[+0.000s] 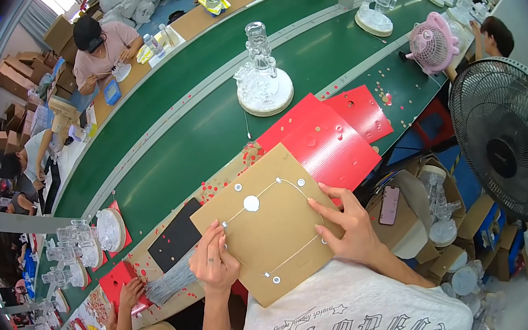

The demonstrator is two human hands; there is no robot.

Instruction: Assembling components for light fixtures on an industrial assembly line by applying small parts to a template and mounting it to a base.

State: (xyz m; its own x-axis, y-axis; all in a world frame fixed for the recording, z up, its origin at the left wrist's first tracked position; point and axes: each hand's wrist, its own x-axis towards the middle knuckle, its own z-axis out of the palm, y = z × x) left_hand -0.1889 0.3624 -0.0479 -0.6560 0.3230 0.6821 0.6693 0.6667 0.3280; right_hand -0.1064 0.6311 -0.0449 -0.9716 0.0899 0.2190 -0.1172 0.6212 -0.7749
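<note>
Above my lap, tilted toward me, is a brown rectangular board (285, 231). A thin pale wire (293, 186) runs across its face, held by small white clips (279, 179). Round metal-looking fasteners (238, 187) sit near its corners. One white round disc (251, 203) lies along the wire toward the far left corner. My left hand (216, 266) pinches the board's left edge beside a clip, fingers closed. My right hand (354, 226) grips the right edge, index finger and thumb on the face; its other fingers are partly hidden.
Red sheets (330, 140) and a black panel (176, 235) lie past the board, near a grey wire bundle (173, 283). On the green conveyor (187, 131) stands a clear glass-like piece on a round white base (265, 92). A black fan (508, 138) and open cartons are at right; a co-worker's hands (131, 293) are at left.
</note>
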